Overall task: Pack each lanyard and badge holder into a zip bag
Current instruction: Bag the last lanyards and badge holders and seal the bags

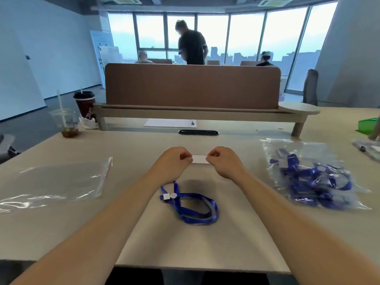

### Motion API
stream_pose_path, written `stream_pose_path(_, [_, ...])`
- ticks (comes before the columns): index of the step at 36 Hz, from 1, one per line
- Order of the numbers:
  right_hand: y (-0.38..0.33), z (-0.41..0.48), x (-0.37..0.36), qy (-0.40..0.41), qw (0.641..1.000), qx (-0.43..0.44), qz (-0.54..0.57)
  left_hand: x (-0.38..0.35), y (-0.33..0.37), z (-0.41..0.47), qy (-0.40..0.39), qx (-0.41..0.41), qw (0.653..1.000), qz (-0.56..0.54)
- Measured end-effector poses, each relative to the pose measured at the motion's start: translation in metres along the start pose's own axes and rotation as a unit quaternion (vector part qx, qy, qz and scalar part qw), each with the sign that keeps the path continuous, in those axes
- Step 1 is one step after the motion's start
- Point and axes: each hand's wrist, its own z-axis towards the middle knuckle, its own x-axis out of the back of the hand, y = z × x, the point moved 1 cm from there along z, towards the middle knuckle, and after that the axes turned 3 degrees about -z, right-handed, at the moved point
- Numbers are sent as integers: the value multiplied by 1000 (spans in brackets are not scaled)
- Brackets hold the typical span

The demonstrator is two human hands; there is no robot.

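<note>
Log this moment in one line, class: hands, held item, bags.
left hand: pinches badge holder | right hand: same | lanyard: on table | empty zip bag: left | filled bag: right

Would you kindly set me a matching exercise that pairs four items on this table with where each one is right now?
Things:
1. empty zip bag
2. loose blue lanyard
3. white badge holder
4. bag full of lanyards

Places:
A. pinched between the left hand and the right hand
B. on the right side of the table
C. lying flat on the left side
D. lying between the forearms

Pairs: 1-C, 2-D, 3-A, 4-B.
</note>
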Motion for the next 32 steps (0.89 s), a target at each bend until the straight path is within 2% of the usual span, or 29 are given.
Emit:
stream_pose_path(10, [10, 48, -36, -19, 996, -2, -82, -9, -30, 32, -17, 27, 999, 18])
stream_pose_path(16, [20, 77, -45, -73, 984, 1, -165, -20, -41, 61, -38, 37, 998, 26])
stream_pose_path(20, [24, 90, -46, -99, 979, -4, -176, -28, -49, 73, -51, 46, 997, 27])
stream_pose_path(32, [21, 88, -46, -118, 962, 2, -247, -36, -53, 71, -38, 64, 997, -12])
